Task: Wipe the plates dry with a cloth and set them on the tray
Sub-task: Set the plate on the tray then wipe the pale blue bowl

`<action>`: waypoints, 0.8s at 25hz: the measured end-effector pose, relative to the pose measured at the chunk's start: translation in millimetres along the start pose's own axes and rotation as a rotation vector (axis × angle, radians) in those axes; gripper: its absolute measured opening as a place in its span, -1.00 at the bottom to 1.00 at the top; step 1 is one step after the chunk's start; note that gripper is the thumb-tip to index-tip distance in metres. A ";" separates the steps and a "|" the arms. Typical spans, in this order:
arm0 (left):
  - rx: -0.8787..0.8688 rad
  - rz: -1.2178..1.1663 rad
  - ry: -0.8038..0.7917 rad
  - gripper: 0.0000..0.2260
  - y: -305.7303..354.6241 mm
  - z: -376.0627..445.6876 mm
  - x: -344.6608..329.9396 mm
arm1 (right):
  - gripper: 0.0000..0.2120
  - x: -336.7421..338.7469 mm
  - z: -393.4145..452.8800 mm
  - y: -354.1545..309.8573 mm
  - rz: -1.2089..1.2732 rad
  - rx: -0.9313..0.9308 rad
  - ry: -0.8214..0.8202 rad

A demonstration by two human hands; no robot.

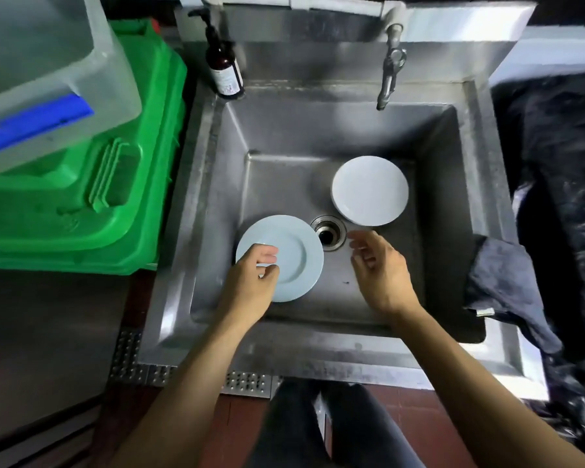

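Two pale blue plates are in the steel sink (pixel 446 204). One plate (pixel 293 255) is at the near left of the basin, and my left hand (pixel 250 282) grips its near-left rim with curled fingers. The other plate (pixel 370 190) lies upside down at the right, past the drain (pixel 328 231). My right hand (pixel 379 268) hovers over the basin between the drain and that plate, fingers loosely bent, holding nothing. A dark grey cloth (pixel 507 285) hangs over the sink's right edge. I see no tray.
A faucet (pixel 390 72) juts over the back of the basin, and a brown pump bottle (pixel 225 69) stands on the back left corner. A green bin (pixel 98 197) and a clear crate (pixel 48 72) sit to the left. Black plastic bags (pixel 561 163) are on the right.
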State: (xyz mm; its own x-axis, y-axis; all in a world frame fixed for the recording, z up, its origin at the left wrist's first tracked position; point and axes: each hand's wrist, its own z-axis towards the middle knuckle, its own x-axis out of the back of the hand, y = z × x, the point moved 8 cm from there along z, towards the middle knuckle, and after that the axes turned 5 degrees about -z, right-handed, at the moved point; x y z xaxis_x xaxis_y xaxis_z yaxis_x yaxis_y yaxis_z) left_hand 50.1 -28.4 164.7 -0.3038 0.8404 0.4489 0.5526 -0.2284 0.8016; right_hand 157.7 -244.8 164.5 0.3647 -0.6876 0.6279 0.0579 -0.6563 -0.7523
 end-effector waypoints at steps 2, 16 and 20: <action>0.033 -0.001 0.024 -0.75 -24.6 16.6 2.0 | -0.70 -25.7 16.5 13.1 -0.023 -0.015 -0.051; 0.457 0.207 -0.076 -0.72 -209.2 133.1 -39.7 | -0.62 -191.4 125.9 146.1 -0.204 -0.169 -0.204; 0.602 0.182 -0.113 -0.77 -230.0 134.4 -49.7 | -0.64 -215.4 143.7 161.6 -0.211 -0.159 -0.223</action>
State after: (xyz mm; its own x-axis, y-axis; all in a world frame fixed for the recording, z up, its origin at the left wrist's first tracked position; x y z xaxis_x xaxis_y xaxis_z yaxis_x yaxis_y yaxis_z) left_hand 42.4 48.4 -95.1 -0.0983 0.8681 0.4865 0.9370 -0.0838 0.3391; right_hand 222.0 -158.2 -121.0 0.5557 -0.4581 0.6937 0.0144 -0.8291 -0.5590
